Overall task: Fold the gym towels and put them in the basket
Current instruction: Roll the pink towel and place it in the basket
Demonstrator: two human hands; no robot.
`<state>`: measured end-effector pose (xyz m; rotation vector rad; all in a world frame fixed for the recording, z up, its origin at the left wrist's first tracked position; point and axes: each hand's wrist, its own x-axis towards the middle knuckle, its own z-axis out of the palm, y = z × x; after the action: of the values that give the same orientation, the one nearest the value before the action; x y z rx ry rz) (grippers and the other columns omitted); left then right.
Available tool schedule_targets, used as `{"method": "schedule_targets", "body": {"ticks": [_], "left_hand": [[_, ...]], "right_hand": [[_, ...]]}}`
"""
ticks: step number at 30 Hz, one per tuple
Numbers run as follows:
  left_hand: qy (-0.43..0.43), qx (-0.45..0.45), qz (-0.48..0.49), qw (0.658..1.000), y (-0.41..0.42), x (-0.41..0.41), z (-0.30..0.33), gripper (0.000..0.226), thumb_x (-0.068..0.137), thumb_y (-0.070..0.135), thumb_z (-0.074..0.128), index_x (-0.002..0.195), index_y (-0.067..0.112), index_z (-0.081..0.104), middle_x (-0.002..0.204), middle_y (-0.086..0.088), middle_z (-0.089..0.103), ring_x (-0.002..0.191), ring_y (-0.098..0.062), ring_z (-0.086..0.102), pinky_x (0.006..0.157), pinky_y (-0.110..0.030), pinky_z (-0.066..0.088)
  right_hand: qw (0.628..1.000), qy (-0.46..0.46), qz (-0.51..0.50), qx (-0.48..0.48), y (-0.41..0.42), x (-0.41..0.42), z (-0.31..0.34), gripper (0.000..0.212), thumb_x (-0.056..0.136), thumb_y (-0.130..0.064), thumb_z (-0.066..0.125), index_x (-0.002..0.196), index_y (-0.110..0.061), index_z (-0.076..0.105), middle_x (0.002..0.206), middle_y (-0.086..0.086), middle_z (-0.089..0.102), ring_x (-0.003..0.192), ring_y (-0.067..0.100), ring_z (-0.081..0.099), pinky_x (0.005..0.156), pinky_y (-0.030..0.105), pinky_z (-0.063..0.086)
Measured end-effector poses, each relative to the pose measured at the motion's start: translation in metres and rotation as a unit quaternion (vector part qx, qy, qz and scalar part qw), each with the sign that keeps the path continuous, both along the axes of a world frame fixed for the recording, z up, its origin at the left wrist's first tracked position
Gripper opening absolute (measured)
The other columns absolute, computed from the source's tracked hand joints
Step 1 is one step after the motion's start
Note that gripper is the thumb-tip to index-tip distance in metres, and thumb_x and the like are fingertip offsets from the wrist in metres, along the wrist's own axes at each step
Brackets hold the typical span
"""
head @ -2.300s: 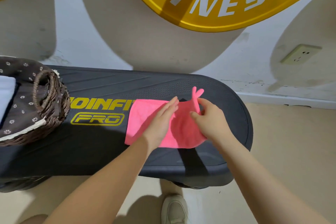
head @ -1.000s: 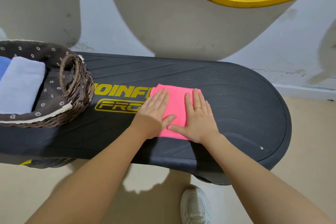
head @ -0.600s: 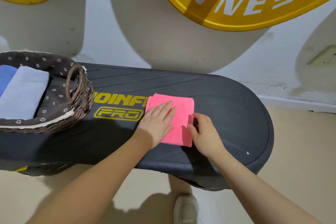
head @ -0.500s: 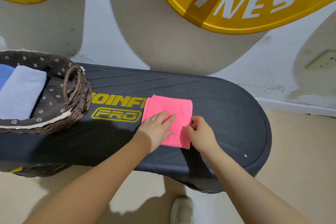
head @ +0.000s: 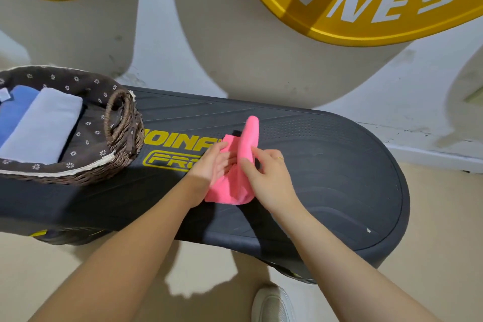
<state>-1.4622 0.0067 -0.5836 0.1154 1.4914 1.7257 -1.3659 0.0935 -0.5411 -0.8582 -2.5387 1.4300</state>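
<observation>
My right hand (head: 271,178) pinches the right side of the pink towel (head: 235,183), thumb in front and fingers curled behind, and lifts that side so that a rounded fold stands up above my knuckles. My left hand (head: 209,165) lies against the towel's left half, fingers tucked in under the raised fold; whether they press flat or curl round the cloth I cannot tell from here. There is a thin ring on one finger of my right hand (it catches the light a little). The near end of the towel rests bunched on the black step platform (head: 326,178), close to its front edge, partly over the yellow lettering (head: 180,144) printed on the top.

Well to the left, on the same platform, stands the wicker basket (head: 122,138) with its dark flowered lining. Inside it lie a folded pale grey towel (head: 44,125) and, touching it on the far left, a folded blue towel (head: 15,110).

Behind the platform, against the wall, lean two yellow weight plates (head: 379,2) with white letters. Down on the beige floor, below my right forearm, the toe of my white shoe (head: 271,306) shows.
</observation>
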Motion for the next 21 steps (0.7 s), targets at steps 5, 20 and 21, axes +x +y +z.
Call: {"method": "schedule_targets", "body": {"ticks": [5,20,21], "left_hand": [[-0.026,-0.045,-0.040,0.998,-0.007,-0.012,0.001,0.046,0.096,0.040,0.040,0.129,0.009,0.047,0.124,-0.010,0.059,0.110,-0.021,0.058,0.098,-0.033,0.046],[0.574,-0.281,-0.305,0.706,-0.045,-0.014,-0.025,0.083,0.073,0.054,-0.002,0.147,0.017,0.006,0.154,0.008,-0.003,0.137,-0.002,-0.008,0.115,-0.023,-0.003],[0.564,-0.279,-0.305,0.715,-0.045,-0.017,-0.027,0.083,0.073,0.055,0.000,0.147,0.015,0.007,0.155,0.006,-0.001,0.136,-0.001,-0.006,0.115,-0.023,0.000]], "right_hand": [[0.981,-0.099,0.128,0.112,-0.020,-0.016,0.004,0.040,0.095,-0.023,0.040,0.133,-0.009,0.043,0.150,0.010,0.020,0.121,0.034,0.047,0.097,0.036,0.042],[0.946,-0.180,0.159,0.216,-0.022,-0.017,-0.048,0.079,0.081,-0.047,0.016,0.148,-0.016,-0.014,0.155,0.005,-0.025,0.145,0.021,-0.018,0.117,0.041,-0.005],[0.949,-0.176,0.168,0.201,-0.017,-0.021,-0.048,0.079,0.082,-0.044,0.020,0.148,-0.017,-0.014,0.155,0.006,-0.026,0.144,0.020,-0.020,0.117,0.042,-0.007]]}}
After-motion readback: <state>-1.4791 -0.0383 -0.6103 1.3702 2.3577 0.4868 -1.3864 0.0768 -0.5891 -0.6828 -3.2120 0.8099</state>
